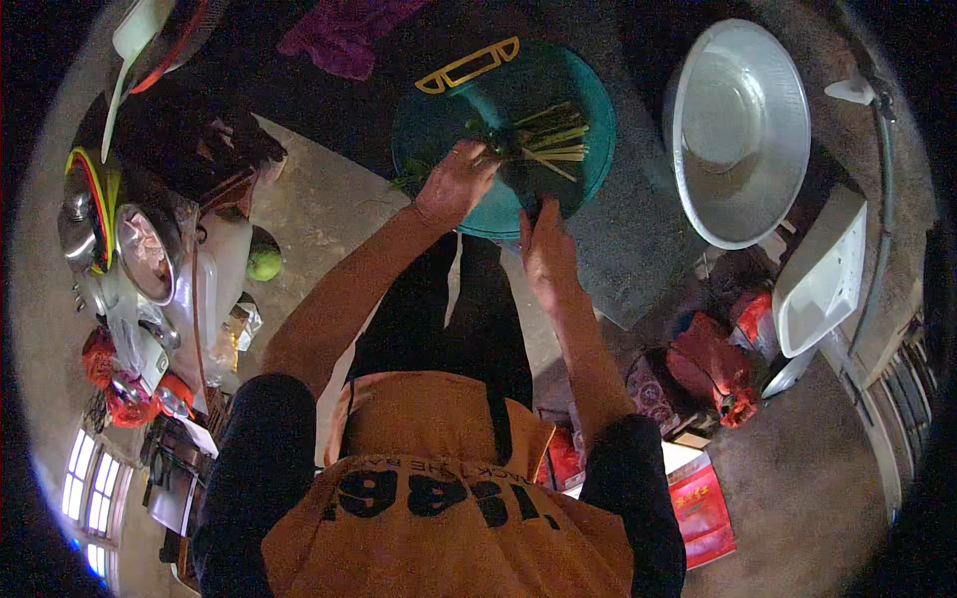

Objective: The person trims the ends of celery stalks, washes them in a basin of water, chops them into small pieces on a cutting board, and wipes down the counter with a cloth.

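A bundle of green stalks (555, 138) lies across a round teal cutting board (486, 213), their pale cut ends pointing right. My left hand (457, 185) grips the bundle at its darker, leafy end, fingers curled over it. In my right hand (549, 250) is what looks like a dark knife (529, 193), its blade against the stalks near my left fingertips. Shadow hides the blade's exact outline. A few leafy sprigs (410, 173) rest at the board's left edge. Yellow trim frames the handle slot (469, 66) along the far rim.
To the right are a large pale basin (736, 134), a white scoop-shaped container (819, 284) and red plastic bags (710, 366). On the left stand a metal bowl (146, 254), a round green fruit or vegetable (263, 263) and assorted kitchenware. Purple cloth (348, 34) lies beyond the board.
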A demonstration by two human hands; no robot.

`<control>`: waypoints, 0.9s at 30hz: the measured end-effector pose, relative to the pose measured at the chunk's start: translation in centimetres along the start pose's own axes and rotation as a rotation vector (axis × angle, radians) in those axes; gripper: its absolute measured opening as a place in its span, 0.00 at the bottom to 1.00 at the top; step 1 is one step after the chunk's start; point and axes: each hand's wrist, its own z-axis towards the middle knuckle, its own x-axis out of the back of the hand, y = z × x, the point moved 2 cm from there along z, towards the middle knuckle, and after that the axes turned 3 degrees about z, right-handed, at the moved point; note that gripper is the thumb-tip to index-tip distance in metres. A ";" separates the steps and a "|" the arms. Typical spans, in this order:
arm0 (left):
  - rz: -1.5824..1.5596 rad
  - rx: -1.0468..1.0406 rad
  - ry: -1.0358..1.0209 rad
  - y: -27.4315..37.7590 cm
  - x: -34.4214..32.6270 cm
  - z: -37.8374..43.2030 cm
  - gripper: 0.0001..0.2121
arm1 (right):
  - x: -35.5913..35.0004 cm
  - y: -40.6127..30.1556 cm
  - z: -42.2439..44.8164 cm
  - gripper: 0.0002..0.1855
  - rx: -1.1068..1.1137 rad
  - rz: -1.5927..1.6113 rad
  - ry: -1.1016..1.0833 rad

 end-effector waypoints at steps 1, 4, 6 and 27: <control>0.013 -0.001 -0.024 0.0 0.0 0.0 0.13 | 0.0 0.2 0.0 0.16 0.023 0.038 -0.011; -0.633 0.472 -0.085 -0.9 0.4 0.1 0.14 | 0.5 1.1 0.2 0.16 -0.123 0.125 -0.108; -0.007 0.188 0.162 -1.5 2.6 0.8 0.10 | 1.0 1.2 0.5 0.16 -0.115 0.179 -0.123; -0.147 -0.047 -0.149 1.7 0.3 14.6 0.10 | 6.9 7.1 1.9 0.19 -0.249 0.071 0.010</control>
